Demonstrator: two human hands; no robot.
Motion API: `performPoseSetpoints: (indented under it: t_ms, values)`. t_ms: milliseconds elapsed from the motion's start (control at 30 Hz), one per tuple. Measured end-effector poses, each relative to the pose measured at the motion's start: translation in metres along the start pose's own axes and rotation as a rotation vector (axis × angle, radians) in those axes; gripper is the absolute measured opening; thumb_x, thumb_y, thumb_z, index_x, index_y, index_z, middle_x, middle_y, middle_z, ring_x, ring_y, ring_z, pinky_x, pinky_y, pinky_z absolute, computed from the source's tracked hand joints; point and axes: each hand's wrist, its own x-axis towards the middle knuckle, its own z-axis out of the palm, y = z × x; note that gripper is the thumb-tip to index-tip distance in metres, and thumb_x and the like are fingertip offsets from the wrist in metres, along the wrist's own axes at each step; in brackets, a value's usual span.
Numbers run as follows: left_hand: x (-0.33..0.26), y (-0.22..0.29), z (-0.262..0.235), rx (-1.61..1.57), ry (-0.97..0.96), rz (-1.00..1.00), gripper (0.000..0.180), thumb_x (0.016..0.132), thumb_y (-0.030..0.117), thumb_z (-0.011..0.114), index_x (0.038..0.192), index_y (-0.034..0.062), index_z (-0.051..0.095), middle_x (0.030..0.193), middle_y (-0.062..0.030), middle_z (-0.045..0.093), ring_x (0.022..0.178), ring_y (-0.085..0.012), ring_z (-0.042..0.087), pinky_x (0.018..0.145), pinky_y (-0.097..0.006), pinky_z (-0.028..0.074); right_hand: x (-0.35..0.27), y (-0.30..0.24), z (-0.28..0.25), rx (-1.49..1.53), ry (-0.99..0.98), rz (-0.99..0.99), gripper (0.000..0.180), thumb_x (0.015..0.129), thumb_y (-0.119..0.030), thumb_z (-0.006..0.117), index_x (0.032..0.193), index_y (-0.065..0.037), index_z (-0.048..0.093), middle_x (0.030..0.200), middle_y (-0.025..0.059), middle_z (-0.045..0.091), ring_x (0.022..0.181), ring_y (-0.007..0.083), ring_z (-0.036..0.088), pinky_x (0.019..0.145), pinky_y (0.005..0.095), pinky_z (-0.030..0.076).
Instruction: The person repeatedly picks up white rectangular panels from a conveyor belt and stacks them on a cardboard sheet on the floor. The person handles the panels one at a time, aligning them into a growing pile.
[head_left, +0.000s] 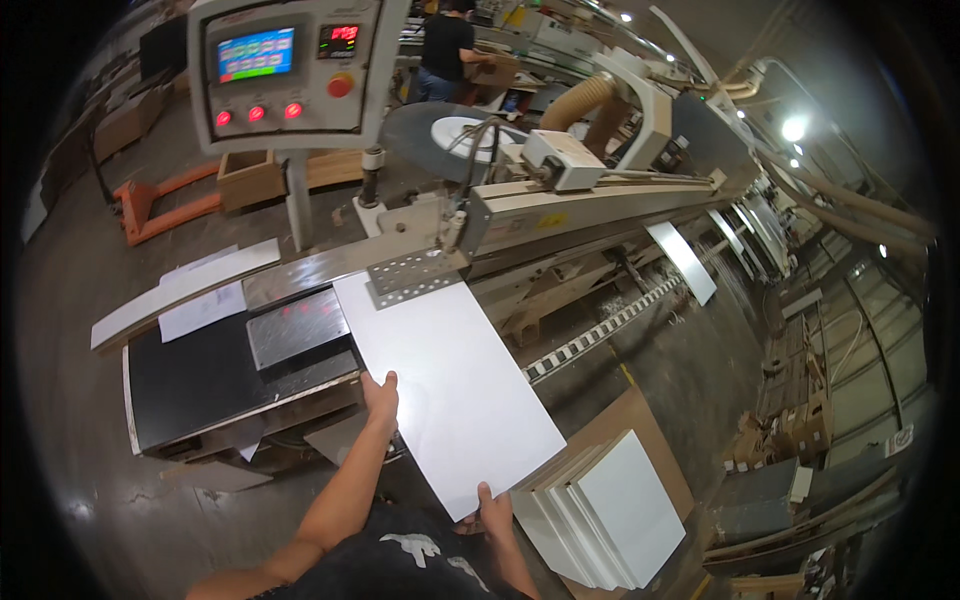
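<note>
A long white panel (450,375) lies at the infeed of a large machine (560,215), its far end under a perforated metal plate (415,278). My left hand (380,395) grips the panel's left edge, thumb on top and the fingers hidden beneath. At the near right corner my right hand (493,512) holds the same panel, its thumb over the top face. To the right of that hand stands a stack of white panels (620,510) leaning together on a brown board (640,425).
A control box (290,75) with a lit screen stands at far left. Beside the panel is a black-topped table (190,380) with papers (203,312). An orange pallet jack (165,205) is behind it. Another person (447,50) works at the back. More panels (683,262) lie along the conveyor.
</note>
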Motion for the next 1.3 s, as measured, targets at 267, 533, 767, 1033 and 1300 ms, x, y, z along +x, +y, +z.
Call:
performPoseSetpoints:
  t_ms: [267, 533, 767, 1033, 1300]
  values:
    - [0.014, -0.019, 0.077, -0.113, -0.109, -0.011, 0.066, 0.096, 0.008, 0.060, 0.147, -0.0081, 0.021, 0.139, -0.0264, 0.048, 0.119, -0.0325, 0.054, 0.101, -0.041, 0.044, 0.054, -0.049, -0.043, -0.183, 0.028, 0.290, 0.049, 0.100, -0.033, 0.057, 0.123, 0.010, 0.047, 0.085, 0.0164, 0.065, 0.054, 0.0219, 0.063, 0.040, 0.0318, 0.049]
    - [-0.002, 0.018, 0.157, 0.101, -0.214, -0.223, 0.072, 0.100, 0.019, 0.055, 0.149, -0.0072, 0.010, 0.142, -0.0279, 0.042, 0.123, -0.0381, 0.053, 0.102, -0.048, 0.048, 0.088, -0.054, -0.105, 0.119, -0.033, 0.130, 0.053, 0.100, -0.039, 0.057, 0.124, 0.006, 0.042, 0.087, 0.0172, 0.067, 0.061, 0.0211, 0.067, 0.048, 0.0316, 0.053]
    - [-0.163, -0.006, 0.231, 0.540, -0.213, 1.135, 0.053, 0.088, 0.011, 0.065, 0.134, -0.0033, 0.045, 0.135, -0.0226, 0.047, 0.123, -0.0377, 0.048, 0.104, -0.045, 0.042, 0.019, 0.143, -0.276, -0.372, 0.236, -0.004, 0.029, 0.099, -0.023, 0.060, 0.080, -0.003, 0.065, 0.074, 0.0099, 0.070, 0.061, 0.0167, 0.065, 0.055, 0.0313, 0.052]
    - [-0.340, -0.238, 0.325, 0.947, -1.202, 0.514, 0.076, 0.082, 0.029, 0.073, 0.139, -0.0112, 0.042, 0.136, -0.0307, 0.052, 0.129, -0.0414, 0.049, 0.110, -0.044, 0.038, -0.228, 0.302, -0.386, 0.595, 0.662, 0.399, 0.031, 0.099, -0.026, 0.056, 0.081, -0.002, 0.065, 0.064, 0.0106, 0.063, 0.052, 0.0194, 0.060, 0.049, 0.0341, 0.048]
    - [-0.377, -0.295, 0.316, 1.325, -1.068, 0.449, 0.055, 0.076, 0.031, 0.070, 0.125, 0.0071, 0.063, 0.127, -0.0254, 0.057, 0.126, -0.0391, 0.050, 0.105, -0.050, 0.044, -0.361, 0.368, -0.313, 0.836, 1.530, 0.651, 0.022, 0.097, -0.019, 0.058, 0.093, 0.001, 0.065, 0.072, 0.0136, 0.065, 0.054, 0.0221, 0.063, 0.051, 0.0360, 0.054]
